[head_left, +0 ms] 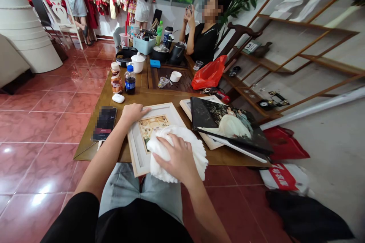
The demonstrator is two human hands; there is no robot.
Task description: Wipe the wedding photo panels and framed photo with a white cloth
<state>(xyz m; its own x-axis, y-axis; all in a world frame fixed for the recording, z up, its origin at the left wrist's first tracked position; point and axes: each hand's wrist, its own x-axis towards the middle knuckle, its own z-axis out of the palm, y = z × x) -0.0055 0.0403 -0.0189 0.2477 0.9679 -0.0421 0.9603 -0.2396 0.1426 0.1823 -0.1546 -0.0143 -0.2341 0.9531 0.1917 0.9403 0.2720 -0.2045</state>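
A light wooden picture frame (pixel 177 113) with a pale mat and a small picture (pixel 151 121) lies at the table's near edge, jutting slightly over it. My left hand (pixel 133 114) holds the frame at its far left side, one digit stretched over the border. Under my right hand (pixel 178 155) is a bunched white cloth (pixel 196 152), gripped with bent fingers and pressed on the frame. The cloth hides the frame's lower right part.
Right of the frame, a dark photo album (pixel 222 121) lies on another frame (pixel 186 106). A phone (pixel 105 123), earbud case (pixel 118 98), drink bottles (pixel 130 80) and white lidded cup (pixel 138 63) stand leftward. A person (pixel 207 30) sits across, beyond a red plastic bag (pixel 209 74).
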